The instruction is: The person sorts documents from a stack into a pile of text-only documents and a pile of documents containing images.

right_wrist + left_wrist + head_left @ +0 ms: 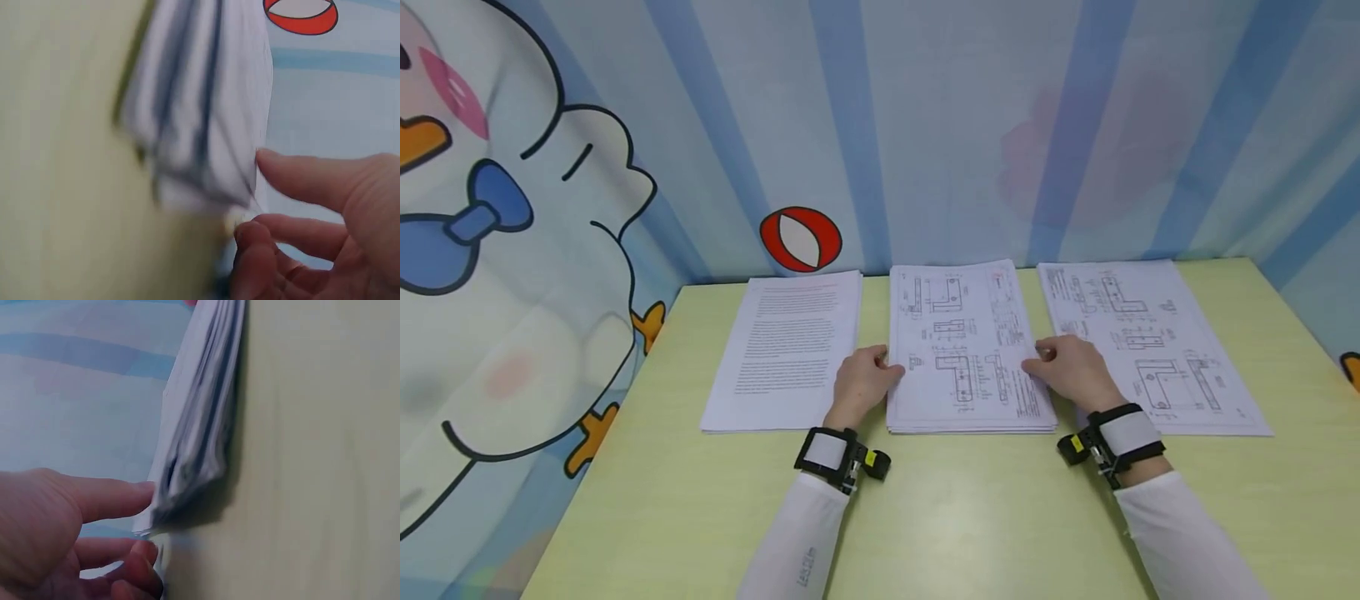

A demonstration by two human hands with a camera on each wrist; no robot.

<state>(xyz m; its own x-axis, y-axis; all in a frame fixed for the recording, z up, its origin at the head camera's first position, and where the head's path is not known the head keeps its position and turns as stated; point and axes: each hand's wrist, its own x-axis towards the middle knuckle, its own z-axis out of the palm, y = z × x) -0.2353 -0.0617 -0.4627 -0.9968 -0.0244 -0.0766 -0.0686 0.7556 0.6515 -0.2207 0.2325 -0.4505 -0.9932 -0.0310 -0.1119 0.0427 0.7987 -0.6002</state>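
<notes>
Both hands are at the middle stack of papers [951, 342], whose top sheet carries technical drawings of L-shaped parts. My left hand [867, 382] pinches the stack's left side, thumb on the edge and fingers curled below. My right hand [1075, 367] pinches the right side in the same way. In the left wrist view, the stacked sheets [203, 406] show loose, separated layers beside the left thumb [115, 499]. Similar gaps appear between the sheets [206, 112] in the right wrist view, with the right thumb [306, 178] at their edge.
A stack of text pages [790, 333] lies to the left, its right side near the left hand. Another stack with drawings [1195, 350] lies to the right, partly under the right forearm's reach. The light green table [955, 517] ends at a patterned curtain [940, 125].
</notes>
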